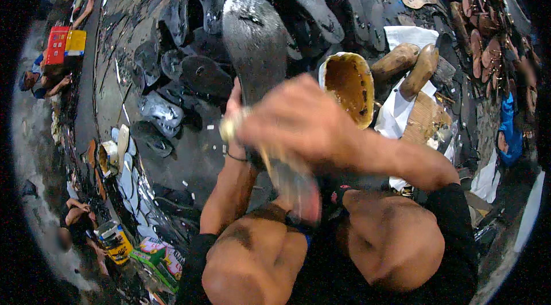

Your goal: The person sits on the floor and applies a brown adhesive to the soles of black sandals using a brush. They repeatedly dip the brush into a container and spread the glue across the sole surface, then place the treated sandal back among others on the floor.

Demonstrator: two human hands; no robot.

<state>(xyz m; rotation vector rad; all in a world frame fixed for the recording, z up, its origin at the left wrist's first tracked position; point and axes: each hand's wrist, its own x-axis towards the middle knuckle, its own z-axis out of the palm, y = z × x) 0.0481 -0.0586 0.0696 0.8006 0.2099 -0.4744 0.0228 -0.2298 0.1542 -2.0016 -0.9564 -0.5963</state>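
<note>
My left hand (234,101) holds a black shoe sole (255,38) upright by its narrow lower part. The sole's top end shines as if wet. My right hand (301,121) crosses in front of the sole's lower part, smeared by motion. Its fingers are closed round what looks like a brush (290,176), whose blurred shaft slants down between my knees to a reddish end. A pale, rounded bit shows at the fingertips; I cannot make out what it is. Right of the hand stands a cut-open white pot (346,90) with amber, glue-like stuff inside.
Several black soles (318,9) lie ahead and to the left. Two wooden shoe lasts (422,70) rest beside white paper (396,107). Sandals (491,58) pile up at the far right. At left are pale soles (129,179), a yellow can (115,242) and other people (43,81).
</note>
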